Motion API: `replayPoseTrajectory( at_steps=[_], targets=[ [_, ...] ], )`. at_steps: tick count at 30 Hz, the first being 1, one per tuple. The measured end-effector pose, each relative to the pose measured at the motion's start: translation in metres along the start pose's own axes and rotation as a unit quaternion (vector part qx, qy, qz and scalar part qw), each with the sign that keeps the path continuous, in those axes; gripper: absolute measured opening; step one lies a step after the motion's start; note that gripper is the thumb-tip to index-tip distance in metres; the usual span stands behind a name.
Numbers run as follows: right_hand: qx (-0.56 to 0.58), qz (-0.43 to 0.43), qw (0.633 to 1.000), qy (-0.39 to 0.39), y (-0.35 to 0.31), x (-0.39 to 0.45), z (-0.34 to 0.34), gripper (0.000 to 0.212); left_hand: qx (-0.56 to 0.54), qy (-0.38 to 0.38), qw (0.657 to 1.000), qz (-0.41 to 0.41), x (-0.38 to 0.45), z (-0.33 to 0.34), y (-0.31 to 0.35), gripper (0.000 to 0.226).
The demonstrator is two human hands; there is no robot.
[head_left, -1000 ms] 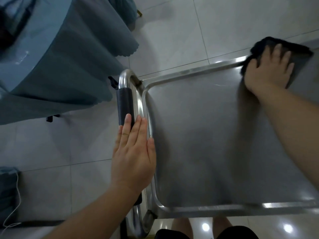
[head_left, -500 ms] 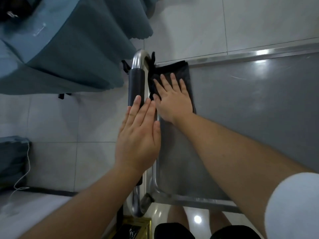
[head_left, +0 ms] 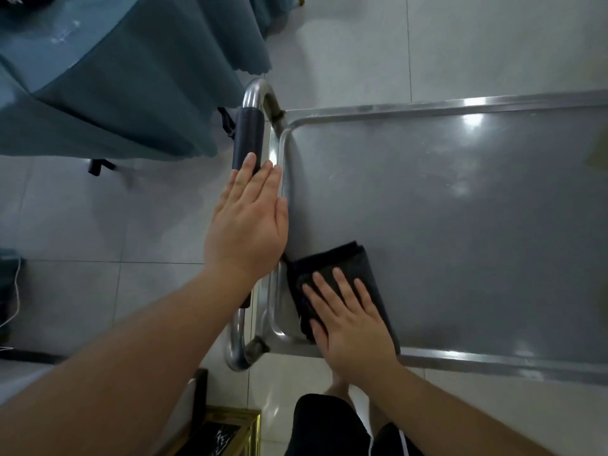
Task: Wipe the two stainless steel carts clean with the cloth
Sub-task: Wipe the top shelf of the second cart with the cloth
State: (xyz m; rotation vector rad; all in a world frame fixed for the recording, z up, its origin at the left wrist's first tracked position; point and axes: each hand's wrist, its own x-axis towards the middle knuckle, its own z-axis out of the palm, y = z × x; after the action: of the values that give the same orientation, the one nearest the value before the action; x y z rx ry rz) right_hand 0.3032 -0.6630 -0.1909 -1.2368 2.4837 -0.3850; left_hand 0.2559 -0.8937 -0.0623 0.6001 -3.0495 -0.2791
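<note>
1. We keep the right hand [head_left: 353, 327] flat on the dark cloth [head_left: 342, 274], fingers [head_left: 339, 284] straight and slightly spread, pressing rather than gripping, so the whole folded pad bears on the steel.
2. The cloth lies in the near left corner of the cart's top tray [head_left: 460, 225], just beside the raised rim; we work it tight into that curved corner, where grime probably collects.
3. We steady the cart with the left hand [head_left: 246, 225], fingers straight and together, resting on the handle [head_left: 247, 139], so the cart should not roll.
4. We judge overlapping strokes along the rim best, since smears show further across the tray.
</note>
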Motion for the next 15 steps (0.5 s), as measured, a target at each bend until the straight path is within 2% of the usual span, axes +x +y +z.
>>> replayPoseTrajectory(
  at_steps=[11,15],
  targets=[
    [-0.014,0.005,1.0,0.024,0.006,0.012,0.003,0.063,0.035,-0.015,0.999,0.037,-0.004,-0.008,0.006,0.055],
    [-0.018,0.043,0.998,0.033,0.022,-0.002,-0.003,0.065,0.044,-0.021,0.997,0.056,-0.005,-0.007,0.004,0.056]
  ],
)
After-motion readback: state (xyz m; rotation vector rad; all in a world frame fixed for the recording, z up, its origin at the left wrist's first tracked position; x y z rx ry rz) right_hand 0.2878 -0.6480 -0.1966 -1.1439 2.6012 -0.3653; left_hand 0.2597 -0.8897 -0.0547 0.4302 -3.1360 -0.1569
